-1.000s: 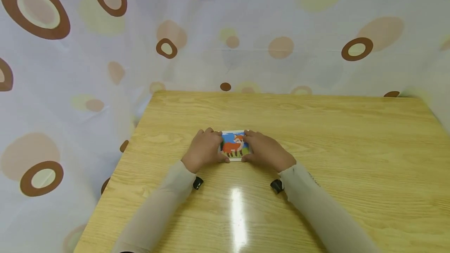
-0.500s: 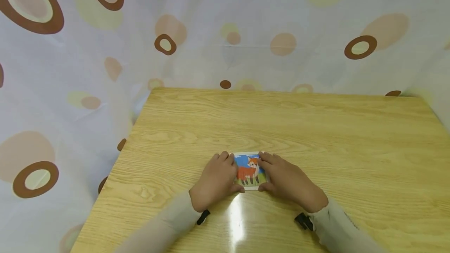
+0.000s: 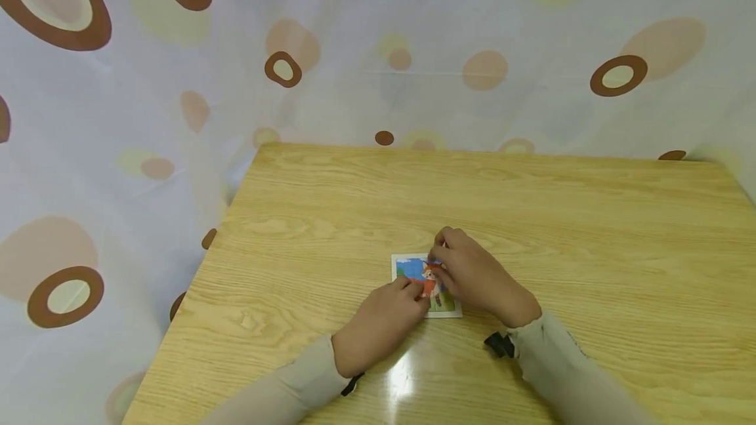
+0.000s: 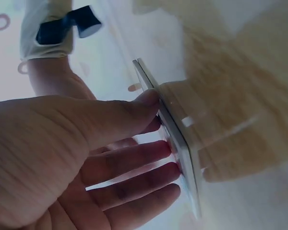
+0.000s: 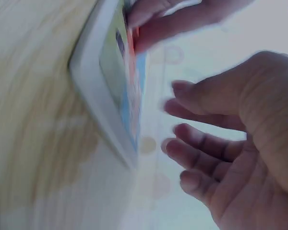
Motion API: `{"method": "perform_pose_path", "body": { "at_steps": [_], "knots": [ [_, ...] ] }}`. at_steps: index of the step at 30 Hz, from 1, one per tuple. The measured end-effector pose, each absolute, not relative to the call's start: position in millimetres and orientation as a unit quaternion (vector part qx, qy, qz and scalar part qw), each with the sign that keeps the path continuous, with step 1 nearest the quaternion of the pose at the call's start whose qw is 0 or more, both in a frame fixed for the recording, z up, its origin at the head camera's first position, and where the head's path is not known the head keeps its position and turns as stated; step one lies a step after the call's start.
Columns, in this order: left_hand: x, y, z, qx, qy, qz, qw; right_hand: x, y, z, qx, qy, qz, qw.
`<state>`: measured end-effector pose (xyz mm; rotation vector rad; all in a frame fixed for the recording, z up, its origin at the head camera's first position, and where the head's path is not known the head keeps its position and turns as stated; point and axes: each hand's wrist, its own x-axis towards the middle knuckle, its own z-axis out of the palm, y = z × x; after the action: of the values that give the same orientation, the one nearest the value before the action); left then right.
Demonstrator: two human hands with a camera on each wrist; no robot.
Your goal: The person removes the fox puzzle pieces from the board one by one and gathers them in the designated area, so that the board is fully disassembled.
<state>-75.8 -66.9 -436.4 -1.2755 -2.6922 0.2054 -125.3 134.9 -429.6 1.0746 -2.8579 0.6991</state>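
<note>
Near the front edge of the table (image 3: 531,215), a little left of its middle, our head view shows the picture board (image 3: 407,266) lying flat, white-framed, with an orange animal on blue. Our left hand (image 3: 380,323) rests its fingertips on the board's near left part. Our right hand (image 3: 475,277) covers the right side, fingers bent down onto the picture (whether they pinch a piece we cannot tell).

From the left wrist, the left hand (image 4: 86,153) is wide, thumb against the board's (image 4: 175,139) edge, straight fingers on its face.

From the right wrist, the right hand (image 5: 230,158) looks loosely spread just off the board (image 5: 110,86), holding nothing we can make out; the frame is blurred.

We judge the risk to be sliding: uneven pressing on this glossy wood could skate or tip the board.
</note>
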Motion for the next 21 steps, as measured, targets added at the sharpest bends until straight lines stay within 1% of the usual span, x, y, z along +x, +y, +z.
{"method": "perform_pose_path", "body": {
  "at_steps": [2,5,8,21],
  "knots": [
    [-77,-67,-437,-0.425,-0.899,0.070,0.076,-131,127,-432,0.338,-0.905,0.258,-0.004],
    [-78,-69,-438,-0.429,-0.898,0.070,0.069,-137,116,-435,0.320,-0.899,0.295,-0.049],
    [-80,-70,-438,-0.432,-0.897,0.065,0.065,-141,109,-436,0.312,-0.896,0.306,-0.075],
    [-82,-75,-438,-0.436,-0.896,0.057,0.066,-148,102,-437,0.323,-0.894,0.292,-0.106]
  ]
}}
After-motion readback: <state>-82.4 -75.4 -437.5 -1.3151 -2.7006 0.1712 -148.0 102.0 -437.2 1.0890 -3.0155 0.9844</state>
